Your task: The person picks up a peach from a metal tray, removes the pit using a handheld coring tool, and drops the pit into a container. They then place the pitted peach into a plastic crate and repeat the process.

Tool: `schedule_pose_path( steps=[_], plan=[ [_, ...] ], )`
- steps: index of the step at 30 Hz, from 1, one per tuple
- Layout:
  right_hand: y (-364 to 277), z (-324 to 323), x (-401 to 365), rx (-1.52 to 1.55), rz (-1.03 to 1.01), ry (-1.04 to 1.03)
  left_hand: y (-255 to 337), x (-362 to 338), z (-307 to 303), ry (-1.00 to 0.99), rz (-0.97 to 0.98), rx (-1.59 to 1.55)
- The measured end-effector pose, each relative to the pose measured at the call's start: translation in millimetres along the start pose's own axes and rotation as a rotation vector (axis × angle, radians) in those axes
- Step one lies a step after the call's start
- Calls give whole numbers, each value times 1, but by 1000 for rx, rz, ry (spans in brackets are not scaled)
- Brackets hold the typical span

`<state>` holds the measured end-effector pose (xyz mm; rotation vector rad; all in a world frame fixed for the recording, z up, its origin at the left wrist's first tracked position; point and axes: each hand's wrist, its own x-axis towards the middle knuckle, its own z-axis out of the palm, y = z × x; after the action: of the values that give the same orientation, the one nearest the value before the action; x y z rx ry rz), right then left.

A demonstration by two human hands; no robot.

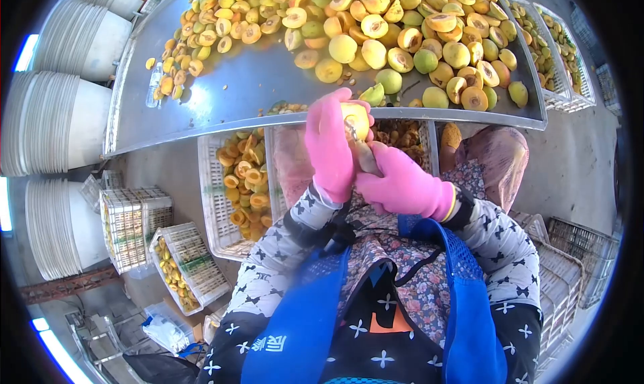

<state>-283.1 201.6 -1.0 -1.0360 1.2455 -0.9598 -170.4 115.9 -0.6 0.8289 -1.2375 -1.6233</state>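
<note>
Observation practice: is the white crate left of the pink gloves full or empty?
Partly full: fruit halves sit in the white crate, bare mesh beside them.

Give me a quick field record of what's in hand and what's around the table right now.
left hand: pink glove, closed around a yellow fruit
right hand: pink glove, holds a small metal tool, probably a knife, against the fruit's lower side
metal table: carries a fruit pile, whole and halved pieces mixed
white crate: under the table edge, holds halved fruit
white stacks: on the far left, probably trays or tubs
</note>
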Motion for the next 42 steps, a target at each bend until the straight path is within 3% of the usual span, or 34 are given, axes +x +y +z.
schedule_pose_path(
  steps=[1,4,6,8,11,14,17,19,20,22,23,25,27,29,30,31,33,36,39,42],
  plan=[
    [-9,-5,-3,245,248,-156,3,-1,1,-15,-96,-46],
    [2,-10,-7,-164,-37,-19,18,-1,1,-50,-236,-107],
    [-2,1,-11,3,9,-45,21,-4,3,-19,-201,-104],
    [-16,0,-13,417,199,-209,17,-4,12,54,-71,-93],
    [-15,-11,-14,530,211,-349,25,5,1,-188,-267,-64],
    [-16,-14,-20,622,230,-410,14,21,-16,-542,-137,13],
    [-4,-16,-24,644,196,-461,14,31,-28,-679,-476,-311],
    [-1,-18,-27,535,199,-400,20,25,-33,-397,-380,-233],
    [1,-22,-30,289,197,-344,22,23,-34,-266,-329,-197],
    [9,-33,-36,-201,196,-222,40,20,-103,-132,-272,134],
    [23,-42,-41,-361,150,-193,57,16,-145,-121,-135,603],
    [59,-60,-47,-683,57,-138,67,23,-179,-130,235,1255],
    [59,-72,-35,-744,50,-61,67,36,-185,-167,681,1620],
    [73,-88,-18,-887,-15,69,45,42,-105,11,-29,752],
    [66,-90,-11,-904,16,233,16,54,-85,-114,4,795],
    [55,-95,-13,-838,-24,232,-14,65,-71,-241,33,836],
    [28,-101,-25,-718,-16,225,-51,81,-31,-313,346,1338],
    [16,-102,-44,-664,68,196,-59,107,-14,-549,-76,1179],
    [37,-102,-61,-804,35,189,-53,108,-30,-480,-162,863],
    [28,-86,-53,-556,-124,306,-30,91,-44,-347,-320,296]
  ],
)
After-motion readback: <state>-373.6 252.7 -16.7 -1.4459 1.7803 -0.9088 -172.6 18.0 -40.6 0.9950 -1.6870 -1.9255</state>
